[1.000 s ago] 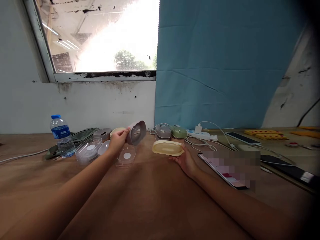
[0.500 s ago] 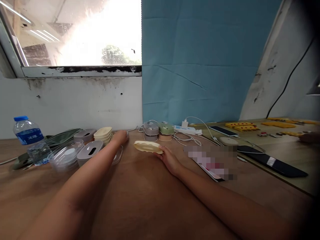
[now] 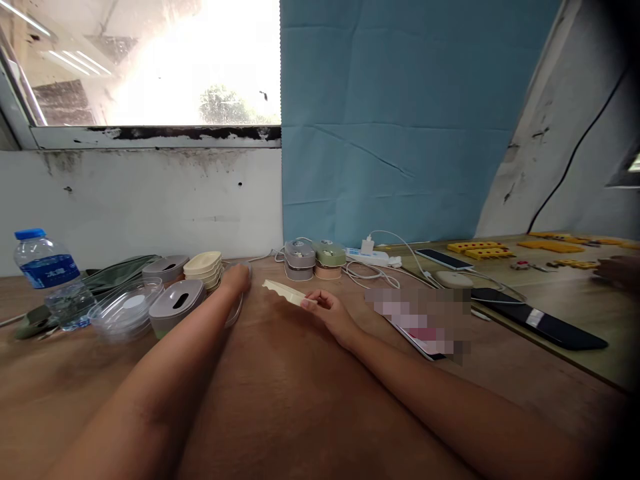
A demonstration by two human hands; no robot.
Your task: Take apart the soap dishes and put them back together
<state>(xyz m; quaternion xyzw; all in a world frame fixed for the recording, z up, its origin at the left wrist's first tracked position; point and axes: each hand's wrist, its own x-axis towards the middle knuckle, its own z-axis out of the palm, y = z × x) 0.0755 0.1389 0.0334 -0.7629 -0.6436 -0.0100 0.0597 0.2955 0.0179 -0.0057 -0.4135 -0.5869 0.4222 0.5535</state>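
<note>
My right hand (image 3: 333,315) is closed on the near right end of a cream-coloured shallow tray (image 3: 285,292) with a wavy edge, pinched between thumb and fingers. The tray is held tilted above the brown table. Farther left, my left hand (image 3: 237,278) reaches to a grey container (image 3: 249,267) behind the table's middle; its fingers are hidden by the back of the hand. Close beside it stands a stack of cream trays (image 3: 203,265). Left of my forearm are a grey lidded box with a dark slot (image 3: 176,303) and another grey box (image 3: 165,267) behind it.
Clear plastic containers (image 3: 125,313) and a water bottle (image 3: 53,277) stand at left. At the back are a grey box (image 3: 299,257) and a green box (image 3: 329,257), then a power strip (image 3: 367,257) with cables. A black phone-like slab (image 3: 545,320) lies right; a person's blurred hand (image 3: 620,272) shows at far right.
The cream tray in my right hand has turned, its wavy edge now seen along its left side. My left hand has stayed by the grey container. The view has shifted slightly.
</note>
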